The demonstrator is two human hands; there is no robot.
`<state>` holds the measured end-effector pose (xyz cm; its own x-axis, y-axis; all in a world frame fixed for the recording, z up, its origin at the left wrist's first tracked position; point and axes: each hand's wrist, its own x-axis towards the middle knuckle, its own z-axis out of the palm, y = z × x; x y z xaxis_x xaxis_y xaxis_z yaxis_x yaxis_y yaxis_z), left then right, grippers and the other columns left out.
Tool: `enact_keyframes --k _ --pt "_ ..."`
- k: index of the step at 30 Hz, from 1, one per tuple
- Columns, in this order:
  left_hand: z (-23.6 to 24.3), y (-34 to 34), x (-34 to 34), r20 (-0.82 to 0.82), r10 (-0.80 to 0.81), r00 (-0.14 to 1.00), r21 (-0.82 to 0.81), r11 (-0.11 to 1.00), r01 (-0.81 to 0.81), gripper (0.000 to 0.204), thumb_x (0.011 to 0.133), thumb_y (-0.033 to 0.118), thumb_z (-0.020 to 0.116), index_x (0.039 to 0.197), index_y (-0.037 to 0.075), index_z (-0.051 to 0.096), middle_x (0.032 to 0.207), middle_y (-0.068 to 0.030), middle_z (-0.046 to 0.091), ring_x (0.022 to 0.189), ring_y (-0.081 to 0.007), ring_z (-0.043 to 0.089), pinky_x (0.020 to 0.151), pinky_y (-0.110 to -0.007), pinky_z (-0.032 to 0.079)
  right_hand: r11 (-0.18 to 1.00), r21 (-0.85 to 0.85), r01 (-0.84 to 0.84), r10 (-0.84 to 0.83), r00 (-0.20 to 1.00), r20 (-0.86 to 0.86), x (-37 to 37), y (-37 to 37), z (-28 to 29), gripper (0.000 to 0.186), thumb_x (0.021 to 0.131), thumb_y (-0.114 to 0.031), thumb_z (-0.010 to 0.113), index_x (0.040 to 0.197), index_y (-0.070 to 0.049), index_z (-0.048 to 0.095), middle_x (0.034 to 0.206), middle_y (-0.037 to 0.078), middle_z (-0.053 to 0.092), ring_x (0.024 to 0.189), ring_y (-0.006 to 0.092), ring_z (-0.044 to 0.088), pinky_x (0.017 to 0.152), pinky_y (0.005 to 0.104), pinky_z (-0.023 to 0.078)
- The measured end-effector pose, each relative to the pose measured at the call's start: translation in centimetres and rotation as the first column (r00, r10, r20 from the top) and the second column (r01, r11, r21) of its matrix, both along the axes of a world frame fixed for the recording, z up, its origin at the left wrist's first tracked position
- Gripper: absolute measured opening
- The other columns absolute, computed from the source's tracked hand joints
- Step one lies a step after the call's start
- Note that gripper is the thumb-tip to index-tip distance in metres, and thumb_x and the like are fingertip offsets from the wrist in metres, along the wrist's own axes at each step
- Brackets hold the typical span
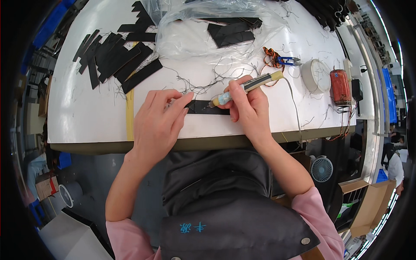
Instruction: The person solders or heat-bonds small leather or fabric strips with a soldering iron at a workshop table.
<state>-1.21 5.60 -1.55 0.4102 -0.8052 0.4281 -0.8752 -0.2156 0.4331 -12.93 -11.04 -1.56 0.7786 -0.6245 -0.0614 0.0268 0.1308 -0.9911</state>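
Note:
On the white table in front of me lies a flat black strip (215, 111), with fine dark thread along its upper face. The fingers of my left hand (155, 120) are closed on its left end, thumb and fingertips at the edge. My right hand (250, 108) grips a corded pen-shaped tool (260, 81) wrapped in pale yellow and dark tape. That tool slants down to the left, its tip at the strip's surface near the middle; I cannot tell whether it touches. Part of the strip is hidden behind my hands.
Black strips (113, 58) lie piled at the left, beside a yellow tape line (130, 112). A clear plastic bag (182, 39) with black pieces lies at the back. Rightward are blue thread snips (289, 61), a white tape roll (315, 76) and a red cylinder (340, 88). Loose threads are scattered about.

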Motion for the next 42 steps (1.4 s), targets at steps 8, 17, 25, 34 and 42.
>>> enact_keyframes --k 8,17,25,34,42 --pt "0.2 -2.4 1.6 -0.294 0.001 0.956 0.067 0.998 0.02 0.014 0.078 0.008 0.069 0.084 0.002 0.058 0.082 -0.0067 0.055 0.075 -0.0196 0.054 0.065 -0.031 0.044 0.998 -0.063 -0.03 0.027 0.998 -0.058 0.1 0.1 -0.4 0.022 0.095 -0.023 0.058 0.088 -0.002 0.057 0.064 0.003 0.059 0.048 0.0033 0.048 0.043 0.0194 0.036" --pt "-0.8 -1.7 2.3 -0.309 -0.013 0.951 -0.017 1.0 0.008 0.011 0.08 0.006 0.067 0.083 0.003 0.057 0.077 -0.0066 0.055 0.073 -0.0215 0.055 0.061 -0.032 0.045 0.996 -0.074 -0.043 0.036 0.995 -0.091 0.2 0.2 -0.2 0.023 0.095 -0.023 0.059 0.089 -0.001 0.057 0.063 0.004 0.06 0.047 0.0042 0.049 0.043 0.02 0.037" --pt "-0.1 -0.9 2.0 -0.276 -0.034 0.961 -0.057 0.998 0.019 0.02 0.074 0.006 0.073 0.087 0.003 0.057 0.079 -0.0041 0.053 0.069 -0.0143 0.049 0.057 -0.026 0.04 0.998 -0.059 -0.028 0.024 0.998 -0.064 0.0 -0.1 0.1 0.024 0.098 -0.025 0.053 0.087 -0.003 0.054 0.065 0.002 0.057 0.047 0.003 0.045 0.041 0.019 0.033" --pt "1.1 1.6 5.7 -0.454 0.201 0.868 0.191 0.974 -0.126 0.022 0.073 0.008 0.075 0.08 0.005 0.055 0.08 -0.0049 0.055 0.071 -0.0172 0.055 0.061 -0.029 0.043 0.974 -0.05 0.22 -0.2 0.945 0.258 -2.6 -1.4 0.8 0.024 0.1 -0.025 0.045 0.085 -0.007 0.047 0.07 0.001 0.05 0.046 0.0023 0.036 0.039 0.0174 0.028" --pt "2.9 -4.1 7.9 0.218 0.178 0.96 -0.14 0.979 -0.15 0.016 0.079 0.007 0.069 0.093 0.007 0.062 0.091 -0.0052 0.061 0.082 -0.0217 0.059 0.066 -0.031 0.047 0.922 -0.064 0.381 -0.341 0.882 0.326 -4.6 -4.5 0.1 0.018 0.101 -0.019 0.044 0.091 -0.005 0.046 0.072 0.007 0.058 0.046 0.0026 0.039 0.041 0.018 0.031"
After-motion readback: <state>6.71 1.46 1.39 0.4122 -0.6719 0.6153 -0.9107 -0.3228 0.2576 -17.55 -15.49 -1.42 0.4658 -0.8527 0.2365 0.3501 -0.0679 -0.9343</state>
